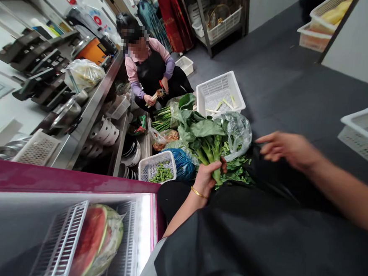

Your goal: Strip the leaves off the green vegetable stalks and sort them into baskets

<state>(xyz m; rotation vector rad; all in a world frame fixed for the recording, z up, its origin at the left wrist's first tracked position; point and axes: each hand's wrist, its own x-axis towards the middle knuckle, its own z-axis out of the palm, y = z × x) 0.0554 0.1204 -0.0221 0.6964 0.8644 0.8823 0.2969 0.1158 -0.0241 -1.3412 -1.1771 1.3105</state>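
My left hand (pixel 207 175), with a gold bangle at the wrist, is closed round the thick pale-green stem of a leafy green vegetable (pixel 203 133). Its broad dark leaves spread away from me. My right hand (pixel 285 150) is held out to the right, apart from the vegetable, index finger stretched and the others loosely bent; nothing shows in it. A clear plastic bag (pixel 239 133) lies between the hands, and loose leaves (pixel 236 171) are heaped below it. Left of the stems stands a small white basket (pixel 141 170) with green pieces inside, beside a blue bag (pixel 184 163).
A co-worker (pixel 151 68) crouches opposite, holding rooted white stalks (pixel 155 97). A larger white basket (pixel 238 89) holds a few pale stalks. At lower left is a lit fridge with cut watermelon (pixel 101 237). Another white basket (pixel 361 129) stands on the right.
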